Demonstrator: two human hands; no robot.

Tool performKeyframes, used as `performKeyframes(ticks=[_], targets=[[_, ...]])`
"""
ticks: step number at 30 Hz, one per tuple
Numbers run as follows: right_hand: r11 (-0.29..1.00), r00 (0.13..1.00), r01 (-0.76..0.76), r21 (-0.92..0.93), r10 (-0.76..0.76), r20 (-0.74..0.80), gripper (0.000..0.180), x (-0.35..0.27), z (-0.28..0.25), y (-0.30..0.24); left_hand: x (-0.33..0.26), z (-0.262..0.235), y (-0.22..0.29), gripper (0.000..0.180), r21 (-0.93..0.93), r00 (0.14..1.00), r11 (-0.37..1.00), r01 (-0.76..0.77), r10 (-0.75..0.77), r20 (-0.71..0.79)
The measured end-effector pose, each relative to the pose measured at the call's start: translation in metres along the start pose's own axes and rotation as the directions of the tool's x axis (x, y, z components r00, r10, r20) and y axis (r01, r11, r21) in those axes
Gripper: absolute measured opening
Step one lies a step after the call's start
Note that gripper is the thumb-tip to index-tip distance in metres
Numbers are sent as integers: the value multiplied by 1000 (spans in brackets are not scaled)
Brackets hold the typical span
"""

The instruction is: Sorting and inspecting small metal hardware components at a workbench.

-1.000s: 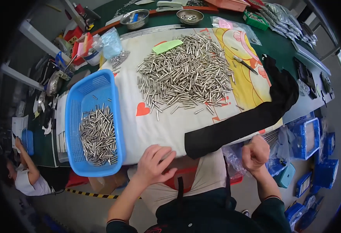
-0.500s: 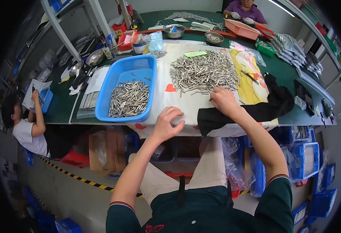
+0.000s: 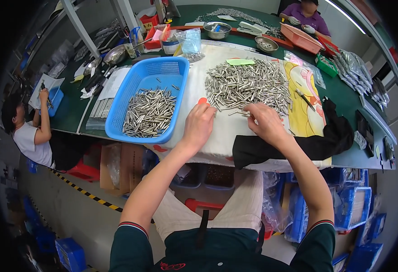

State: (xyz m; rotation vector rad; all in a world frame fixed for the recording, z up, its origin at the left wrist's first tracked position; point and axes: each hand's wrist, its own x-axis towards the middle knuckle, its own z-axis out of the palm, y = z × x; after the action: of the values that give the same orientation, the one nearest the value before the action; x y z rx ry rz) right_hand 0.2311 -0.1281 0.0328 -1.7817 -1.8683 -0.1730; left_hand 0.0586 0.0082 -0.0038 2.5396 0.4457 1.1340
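A wide heap of short metal pins (image 3: 249, 84) lies on the pale cloth (image 3: 199, 154) in front of me. At the heap's near left edge, my left hand (image 3: 200, 123) is closed, with a pin showing at its fingertips. My right hand (image 3: 268, 122) bends over the near edge of the heap, thumb and fingers drawn together at a pin; its fingertips are partly hidden. To the left stands a blue perforated basket (image 3: 180, 97), and a pile of similar pins (image 3: 150, 112) lies in it. A green slip (image 3: 240, 62) rests on top of the heap.
A black cloth (image 3: 280, 149) lies across the near right edge, with a dark pen-like tool (image 3: 305, 99) beyond it. Metal bowls (image 3: 217, 30) and a pink tray (image 3: 301, 38) stand at the back. Co-workers sit at the far right (image 3: 305, 20) and left (image 3: 31, 129).
My left hand has moved forward to the heap's edge, and its spread fingers have closed. The right hand stays by the heap, its fingers shifted slightly. The whole view has shifted a little.
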Motion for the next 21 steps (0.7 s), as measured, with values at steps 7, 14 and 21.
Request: performKeyframes(ticks=[7,14,21], targets=[[990,976,-140,25,133,175,6,16,0,7,8,8,-1,12,12,985,991,133,-133,109],[996,978,-61,69,45,204,7,8,14,18,11,6,-10,18,-14,979,999,-45,47,197],[978,969,134,-159,-96,227,11,14,16,9,9,0,-12,9,147,975,978,-149,120,190]])
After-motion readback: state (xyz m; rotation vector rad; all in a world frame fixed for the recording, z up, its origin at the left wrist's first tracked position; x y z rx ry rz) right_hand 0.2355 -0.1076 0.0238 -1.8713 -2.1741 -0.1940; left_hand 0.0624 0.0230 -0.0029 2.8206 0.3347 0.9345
